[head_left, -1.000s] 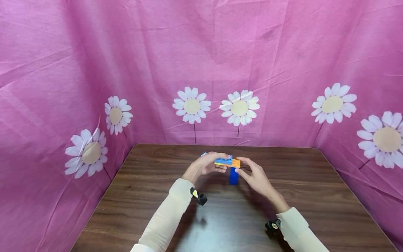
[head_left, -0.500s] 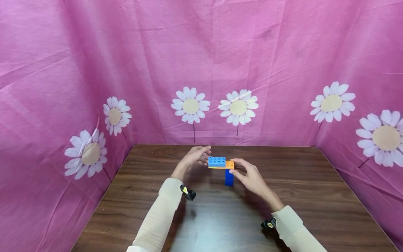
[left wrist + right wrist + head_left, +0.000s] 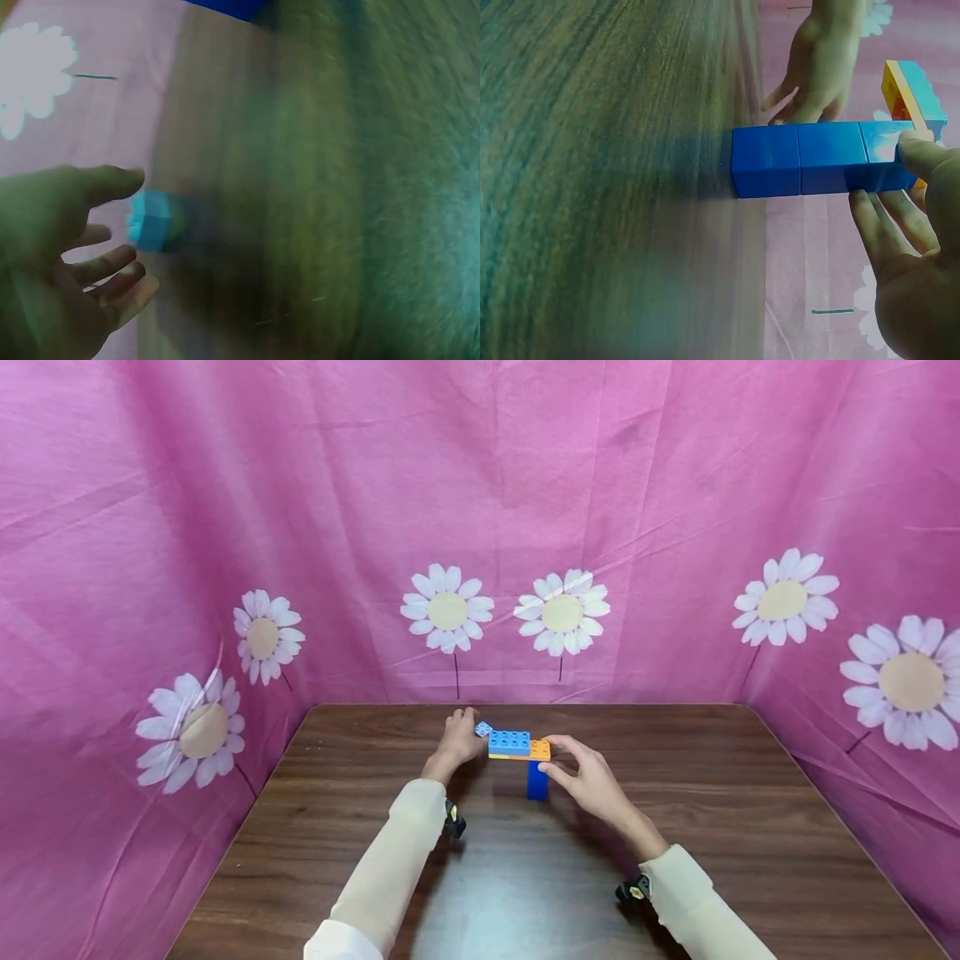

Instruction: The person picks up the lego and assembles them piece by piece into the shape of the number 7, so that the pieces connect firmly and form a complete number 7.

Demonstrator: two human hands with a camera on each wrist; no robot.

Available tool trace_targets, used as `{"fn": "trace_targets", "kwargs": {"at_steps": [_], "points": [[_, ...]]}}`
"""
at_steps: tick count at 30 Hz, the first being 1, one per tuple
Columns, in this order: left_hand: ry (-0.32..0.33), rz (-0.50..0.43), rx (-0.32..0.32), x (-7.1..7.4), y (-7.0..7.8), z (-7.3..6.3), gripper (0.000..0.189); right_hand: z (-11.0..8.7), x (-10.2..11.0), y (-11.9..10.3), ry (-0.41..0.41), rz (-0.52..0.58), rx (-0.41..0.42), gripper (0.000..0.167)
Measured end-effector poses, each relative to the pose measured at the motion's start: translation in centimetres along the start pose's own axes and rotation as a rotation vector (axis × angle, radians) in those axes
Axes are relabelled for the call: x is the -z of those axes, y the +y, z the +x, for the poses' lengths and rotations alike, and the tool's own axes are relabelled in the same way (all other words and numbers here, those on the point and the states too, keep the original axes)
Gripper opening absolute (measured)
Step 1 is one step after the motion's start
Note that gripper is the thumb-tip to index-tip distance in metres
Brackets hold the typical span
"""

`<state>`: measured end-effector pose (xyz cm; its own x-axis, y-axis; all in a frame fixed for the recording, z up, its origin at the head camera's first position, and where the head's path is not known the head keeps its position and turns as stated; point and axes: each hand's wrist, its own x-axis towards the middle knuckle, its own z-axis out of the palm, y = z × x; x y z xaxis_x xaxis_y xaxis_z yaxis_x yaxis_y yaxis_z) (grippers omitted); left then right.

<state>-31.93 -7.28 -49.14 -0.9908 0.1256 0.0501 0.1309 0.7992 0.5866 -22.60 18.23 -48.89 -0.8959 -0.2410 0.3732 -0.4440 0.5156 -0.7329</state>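
Observation:
A tower of stacked dark blue toy bricks (image 3: 802, 160) stands upright on the table. On top of it, an orange plate (image 3: 540, 749) juts out to the left. A lighter blue brick (image 3: 509, 741) with studs sits on that overhang, with a yellow strip showing under it. My right hand (image 3: 592, 783) pinches the tower's top, its thumb on the near side and fingers behind. My left hand (image 3: 457, 743) reaches beside a small light blue brick (image 3: 152, 221) on the table. Its thumb and fingers are spread apart around that brick, with a gap visible.
The brown wooden table (image 3: 697, 793) ends at a pink cloth backdrop (image 3: 480, 485) printed with white flowers. The cloth encloses the back and both sides. Each wrist carries a small black camera mount (image 3: 633, 890).
My left hand has come off the overhanging bricks and moved left and back to the small light blue brick. My right hand keeps holding the tower's top.

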Motion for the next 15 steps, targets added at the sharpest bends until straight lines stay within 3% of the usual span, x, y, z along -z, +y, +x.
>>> {"fn": "trace_targets", "kwargs": {"at_steps": [3,7,15], "points": [[0.022,0.075,0.009,-0.6,0.0,0.2,0.052,0.2,0.0,-0.2,-0.003,-0.019,-0.009,0.043],[0.059,0.137,0.017,-1.4,-0.3,0.6,0.039,0.3,0.0,-0.3,-0.017,-0.015,-0.028,0.043],[0.065,0.101,0.017,-1.7,-0.7,0.5,0.034,0.3,0.1,-0.3,-0.036,0.069,-0.058,0.042]]}}
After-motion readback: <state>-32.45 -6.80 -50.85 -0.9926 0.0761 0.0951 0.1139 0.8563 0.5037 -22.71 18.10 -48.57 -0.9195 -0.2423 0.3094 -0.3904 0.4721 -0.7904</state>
